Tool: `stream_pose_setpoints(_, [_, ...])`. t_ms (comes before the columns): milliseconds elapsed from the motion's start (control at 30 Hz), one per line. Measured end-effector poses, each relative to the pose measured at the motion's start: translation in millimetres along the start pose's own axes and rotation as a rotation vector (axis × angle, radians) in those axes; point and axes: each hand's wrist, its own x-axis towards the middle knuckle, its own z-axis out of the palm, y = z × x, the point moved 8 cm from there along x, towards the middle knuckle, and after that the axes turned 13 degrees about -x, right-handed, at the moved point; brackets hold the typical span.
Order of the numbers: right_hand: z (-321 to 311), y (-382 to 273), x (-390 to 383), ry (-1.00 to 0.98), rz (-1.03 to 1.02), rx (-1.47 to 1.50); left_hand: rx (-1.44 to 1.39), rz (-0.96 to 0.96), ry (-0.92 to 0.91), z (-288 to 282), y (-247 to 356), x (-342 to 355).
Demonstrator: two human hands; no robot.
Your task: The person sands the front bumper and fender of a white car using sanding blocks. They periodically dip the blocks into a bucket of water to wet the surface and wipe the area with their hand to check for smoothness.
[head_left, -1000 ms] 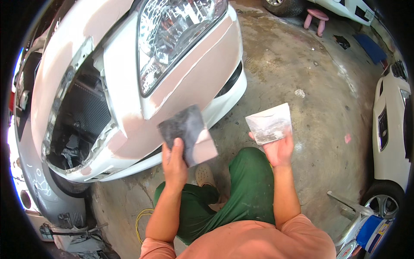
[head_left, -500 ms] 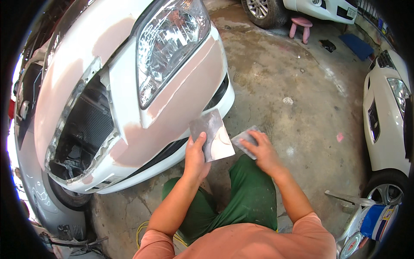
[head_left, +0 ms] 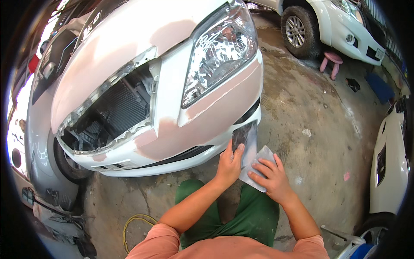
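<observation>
My left hand (head_left: 230, 164) is closed on a mottled dark-grey, rectangular flat plate (head_left: 247, 129), held upright in front of my knees. My right hand (head_left: 271, 179) grips a smaller light-grey flat plate (head_left: 264, 153), its fingers over the face; this plate overlaps or meets the lower right of the larger one. Beyond my hands is a white car's front bumper (head_left: 207, 129) with pinkish-beige patches, a clear headlight (head_left: 220, 52) and an open grille area (head_left: 110, 110) showing the radiator.
A white vehicle (head_left: 332, 23) stands behind a pink stool (head_left: 333, 58) and blue mat (head_left: 379, 87). Another white car (head_left: 388, 159) is at right, a grey car (head_left: 43, 151) at left. A yellow hose (head_left: 136, 218) and metal frame (head_left: 340, 237) lie near me.
Both hands have moved closer together, bringing the two plates into overlap. My right hand has turned its fingers over its plate. The view has shifted, so the car appears further right.
</observation>
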Motion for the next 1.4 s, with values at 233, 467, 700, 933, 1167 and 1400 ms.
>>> stream_pose_setpoints(233, [-61.9,2.2,2.6,0.263,0.040,0.326,-0.599,-0.289,0.078,17.7,-18.8,0.4])
stream_pose_setpoints(467, [34.5,69.0,-30.2,-0.087,0.323,0.001,-0.866,-0.553,0.175,9.0,-59.1,-17.9])
stream_pose_setpoints(700, [72.7,118.2,-71.0,0.111,0.972,0.554,-0.574,-0.743,-0.369,33.2,-81.8,-25.7])
stream_pose_setpoints(933, [109.0,111.6,-170.1,-0.064,1.187,0.521,-0.532,-0.753,-0.671,66.7,-30.6,1.2])
stream_pose_setpoints(1167, [-9.2,18.9,-139.0,-0.633,1.115,0.234,-0.233,-0.988,-0.491,-8.7,132.2,-27.2])
stream_pose_setpoints(1400, [-186.9,-9.7,-29.1,-0.519,1.015,0.393,-0.478,-0.923,0.227,-53.6,349.3,-80.5])
